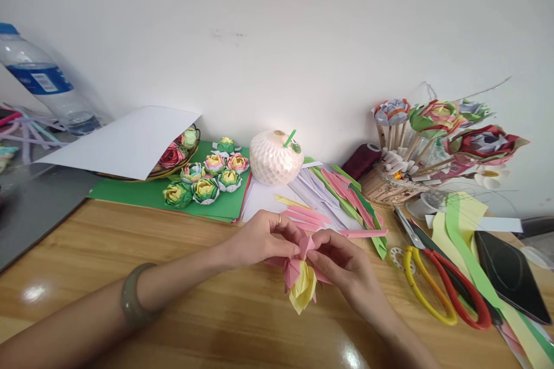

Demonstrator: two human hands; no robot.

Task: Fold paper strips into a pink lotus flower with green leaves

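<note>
The near table [242,328] leaves passage between the forearms [186,277] up to the held flower [302,287]; scissors [417,241] obstruct the right, while strips [309,216], ornament [275,160] and small flowers [205,190] bar the back.

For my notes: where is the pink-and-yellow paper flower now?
In the head view, the pink-and-yellow flower is slightly right of centre, in the lower half, held between the left hand and right hand over the table.

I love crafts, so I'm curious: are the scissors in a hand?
No: the scissors lie untouched while the left hand and right hand pinch the paper flower.
</note>
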